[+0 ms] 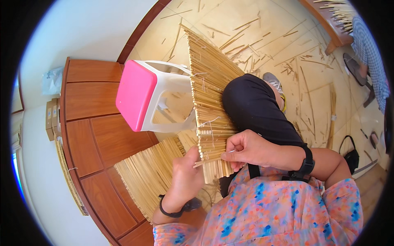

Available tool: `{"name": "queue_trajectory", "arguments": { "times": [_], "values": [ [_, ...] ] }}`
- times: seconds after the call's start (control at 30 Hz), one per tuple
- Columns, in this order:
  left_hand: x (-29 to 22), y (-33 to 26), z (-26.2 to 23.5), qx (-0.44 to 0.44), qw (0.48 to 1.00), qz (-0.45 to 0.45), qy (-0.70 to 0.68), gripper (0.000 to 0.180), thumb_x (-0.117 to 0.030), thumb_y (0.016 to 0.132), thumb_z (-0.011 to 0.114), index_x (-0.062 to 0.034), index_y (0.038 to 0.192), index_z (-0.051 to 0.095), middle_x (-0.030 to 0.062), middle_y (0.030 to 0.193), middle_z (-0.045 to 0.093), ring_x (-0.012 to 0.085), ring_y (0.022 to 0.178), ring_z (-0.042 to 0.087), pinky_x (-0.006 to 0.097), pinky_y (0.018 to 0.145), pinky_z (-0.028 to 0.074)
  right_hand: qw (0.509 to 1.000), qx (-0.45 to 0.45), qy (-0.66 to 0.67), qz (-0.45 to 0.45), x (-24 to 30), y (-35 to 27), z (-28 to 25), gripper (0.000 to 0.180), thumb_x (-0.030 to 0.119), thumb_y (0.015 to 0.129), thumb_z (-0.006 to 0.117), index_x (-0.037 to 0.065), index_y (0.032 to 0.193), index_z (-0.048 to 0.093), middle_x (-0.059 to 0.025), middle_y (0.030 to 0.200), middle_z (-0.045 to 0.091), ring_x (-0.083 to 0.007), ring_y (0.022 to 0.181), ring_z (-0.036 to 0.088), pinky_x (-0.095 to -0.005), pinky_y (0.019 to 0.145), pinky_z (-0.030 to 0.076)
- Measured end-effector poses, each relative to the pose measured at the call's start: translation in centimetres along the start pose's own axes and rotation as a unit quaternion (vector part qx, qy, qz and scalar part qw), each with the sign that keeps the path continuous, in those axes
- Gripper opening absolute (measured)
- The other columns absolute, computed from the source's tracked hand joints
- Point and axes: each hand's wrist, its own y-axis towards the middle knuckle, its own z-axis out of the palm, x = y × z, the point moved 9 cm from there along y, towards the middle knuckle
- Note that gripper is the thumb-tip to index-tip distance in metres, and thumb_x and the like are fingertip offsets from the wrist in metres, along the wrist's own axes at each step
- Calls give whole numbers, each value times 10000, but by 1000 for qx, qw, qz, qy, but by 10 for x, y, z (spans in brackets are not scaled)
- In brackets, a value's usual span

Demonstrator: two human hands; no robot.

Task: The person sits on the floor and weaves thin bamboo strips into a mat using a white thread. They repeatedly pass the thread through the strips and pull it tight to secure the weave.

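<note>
Your right grip (246,149) pinches the near end of the stick mat (207,88). Your left grip (186,174) holds its edge. The mat lies against your leg (262,108). Past it are a pink-topped stool (137,96) and brown wood panels (117,141). Broken sticks (289,70) litter the pale tile floor (283,12), beyond a white wall (90,33).

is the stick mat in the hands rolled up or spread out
Spread out: the stick mat runs from the left hand and right hand past the knee, sticks side by side in one sheet.
</note>
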Motion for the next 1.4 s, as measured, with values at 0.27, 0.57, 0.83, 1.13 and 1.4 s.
{"name": "queue_trajectory", "arguments": {
  "times": [0.27, 0.57, 0.83, 1.13, 1.4],
  "values": [
    [-10, -4, -25, -30, 995, 18, 94, 214, -23, 988, 561, 36, 1186, 618, 127, 1065, 712, 115, 852, 670, 269, 757, 536, 999, -24, 24, 4, -3, -4, -1, 254, 216, 945, 736, 34, 803, 629, -46, 686, 673, -103, 590, 653, -231, 548, 529],
    [-17, 48, -15, 78, 994, -66, -34, 322, -223, 1016, 547, 35, 1198, 613, -25, 832, 601, 43, 656, 491, 232, 581, 426, 999, -49, 15, 0, -12, -5, 2, 298, 269, 976, 697, 70, 767, 621, -35, 673, 669, -94, 589, 645, -228, 548, 512],
    [-21, 12, -30, 3, 1000, 0, -16, 269, -88, 983, 552, 48, 1210, 597, -75, 693, 443, 23, 629, 382, 251, 534, 350, 999, -41, -16, -24, -24, 0, 21, 236, 233, 955, 704, 26, 847, 668, -70, 788, 691, -115, 707, 653, -246, 646, 535],
    [42, -129, -125, -268, 888, 43, -371, 338, -38, 987, 525, 101, 1293, 557, 99, 1126, 681, 116, 961, 644, 245, 859, 516, 929, 77, -215, -291, 55, -28, 124, 90, 92, 926, 700, 3, 915, 695, -43, 837, 728, -103, 759, 689, -249, 689, 553],
    [113, -153, -94, -435, 732, 142, -505, 298, -74, 1010, 514, 68, 1270, 548, 117, 1166, 662, 149, 996, 648, 288, 885, 532, 950, 21, -261, -171, 26, -12, 94, 114, 95, 947, 672, -11, 904, 671, -54, 776, 707, -96, 723, 683, -238, 676, 550]
  ]
}}
